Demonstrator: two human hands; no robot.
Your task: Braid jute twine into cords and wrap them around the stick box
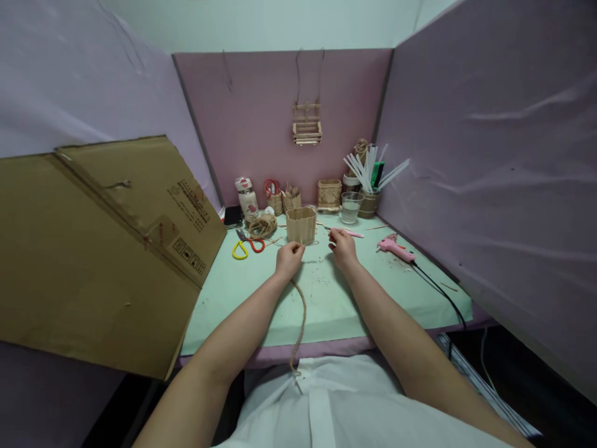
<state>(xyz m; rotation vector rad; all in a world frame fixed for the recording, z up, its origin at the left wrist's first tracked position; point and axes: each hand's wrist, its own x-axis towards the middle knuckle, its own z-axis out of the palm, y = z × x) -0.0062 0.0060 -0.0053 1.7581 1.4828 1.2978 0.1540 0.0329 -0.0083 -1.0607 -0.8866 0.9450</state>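
Note:
My left hand (289,260) is closed in a pinch, with twine (313,242) showing at its fingertips. Just beyond those fingers stands a small cup (301,225) walled with upright wooden sticks. A thicker rope (302,311) runs from beneath the left wrist over the table edge to my lap. To the right of the cup, my right hand (344,249) has curled fingers around a slim pink-handled tool (357,234). Its thin tip points left, towards the cup; its exact kind is too small to make out.
Scissors (249,247) and a twine bundle (262,225) lie left of the cup. A pink glue gun (396,249) with a black cord lies right. Behind stand a plastic cup of liquid (351,208), a bottle (247,198) and holders. Cardboard (112,249) leans at left.

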